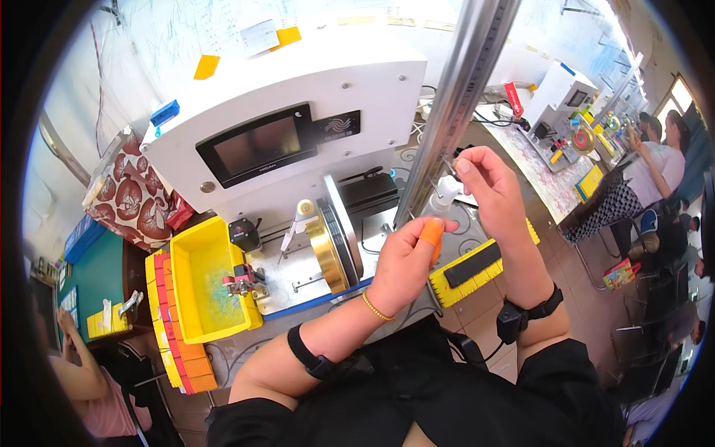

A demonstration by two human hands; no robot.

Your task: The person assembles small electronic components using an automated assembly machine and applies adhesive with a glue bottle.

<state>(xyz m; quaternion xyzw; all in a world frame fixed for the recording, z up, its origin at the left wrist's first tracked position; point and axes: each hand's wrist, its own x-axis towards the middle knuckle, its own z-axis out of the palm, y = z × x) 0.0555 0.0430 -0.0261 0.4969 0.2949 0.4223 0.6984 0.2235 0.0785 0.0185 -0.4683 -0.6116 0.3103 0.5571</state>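
Note:
My left hand [406, 259], with an orange finger cot [432, 232] on one finger, is closed with its fingertips together in front of the upright metal post [454, 104]. Anything between those fingertips is too small to make out. Higher and to the right, my right hand [488, 182] pinches thumb to fingers beside the post; what it grips, if anything, is too fine to see. Between the hands and the post is a small white fitting [447, 189]. To the left of my left hand stands a brass-coloured drum [326, 253] on the machine's metal base.
A white machine housing [283, 89] with a dark screen [261, 147] rises ahead. A yellow bin [197, 253] stands left of the drum. Below my hands lies a yellow strip with a black pad [473, 266]. Other people sit at benches left and right.

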